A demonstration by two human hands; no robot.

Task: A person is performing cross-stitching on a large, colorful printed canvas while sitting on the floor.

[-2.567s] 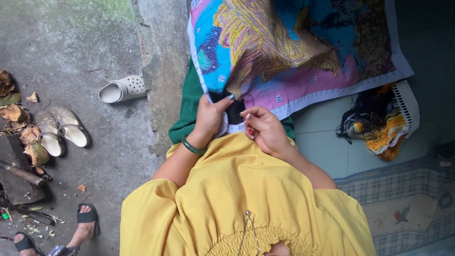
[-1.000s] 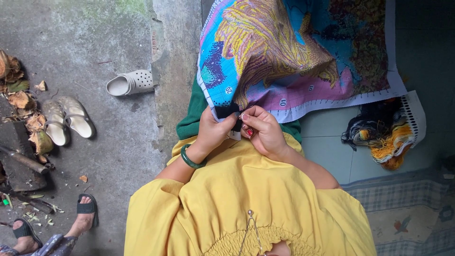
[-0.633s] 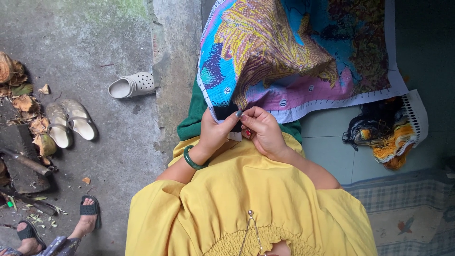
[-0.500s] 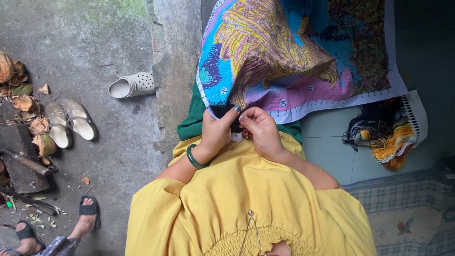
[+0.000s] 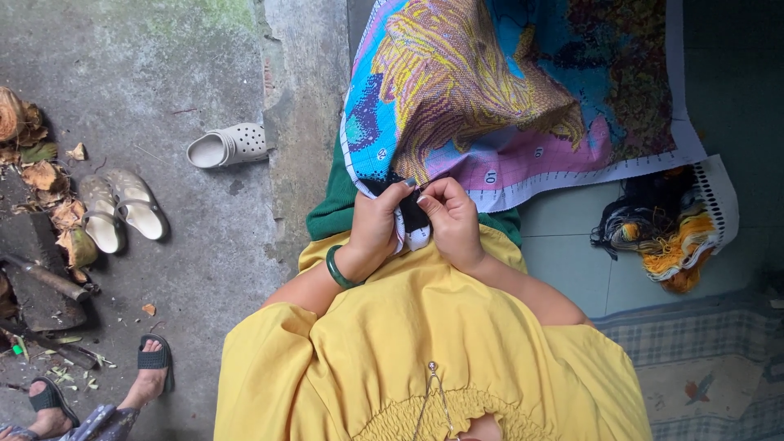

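Observation:
A large cross-stitch canvas (image 5: 523,90) in blue, pink and yellow lies over my lap, folded at its near edge. My left hand (image 5: 377,229), with a green bangle on the wrist, pinches the dark stitched corner of the canvas. My right hand (image 5: 451,220) is closed right beside it, fingertips pressed to the same corner; any needle or thread there is too small to make out. Both hands rest above my yellow dress (image 5: 433,351).
A white basket of yarn skeins (image 5: 674,233) sits on the tiled floor to the right. On the concrete to the left lie a white clog (image 5: 227,145), a pair of slippers (image 5: 121,208) and dry leaves (image 5: 37,155). Another person's sandalled foot (image 5: 147,371) stands at bottom left.
My hands have drawn slightly closer together on the canvas corner. The view has shifted a little; the canvas fold stays much the same.

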